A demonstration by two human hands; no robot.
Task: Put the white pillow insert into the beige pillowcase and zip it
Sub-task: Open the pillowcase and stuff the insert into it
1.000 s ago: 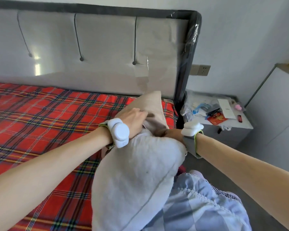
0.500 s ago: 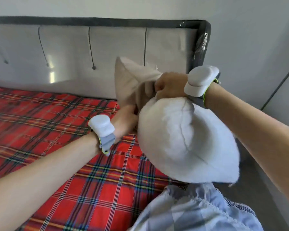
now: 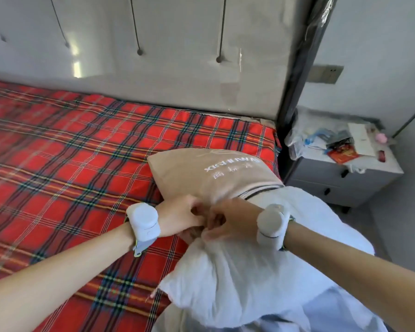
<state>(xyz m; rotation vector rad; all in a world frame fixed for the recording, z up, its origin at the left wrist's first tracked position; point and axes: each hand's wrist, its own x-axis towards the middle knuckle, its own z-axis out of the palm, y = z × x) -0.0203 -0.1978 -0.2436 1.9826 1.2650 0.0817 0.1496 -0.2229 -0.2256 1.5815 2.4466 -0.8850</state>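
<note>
Head view: your left hand [image 3: 180, 216] and right hand [image 3: 230, 221] meet, touching each other, at the mouth of the beige pillowcase [image 3: 213, 173]. Both have their fingers curled and pinch the cloth of the case's open edge. Blur hides the exact fingertips, so you cannot tell how much of the filling they catch along with it.

The pillowcase lies on the bed [image 3: 82, 164], near its right edge and close to the headboard [image 3: 177, 56]. Its closed end points away from you, and its pale printed lettering faces up. A dark-striped edge runs along the mouth toward your right hand.

The white pillow insert [image 3: 249, 279] is only partly inside. One end goes into the case under your hands. The larger part bulges out toward you, hanging past the side of the bed and over your lap, with one crumpled corner resting on the red plaid sheet.

Each wrist carries a white band: the left wrist unit [image 3: 143, 218] sits over the sheet, and the right wrist unit [image 3: 272, 221] sits above the insert.

Beside the bed on your right stands a grey nightstand [image 3: 340, 178], its top littered with papers, plastic wrap and small items. A wall socket [image 3: 326, 74] is on the wall above it.
</note>
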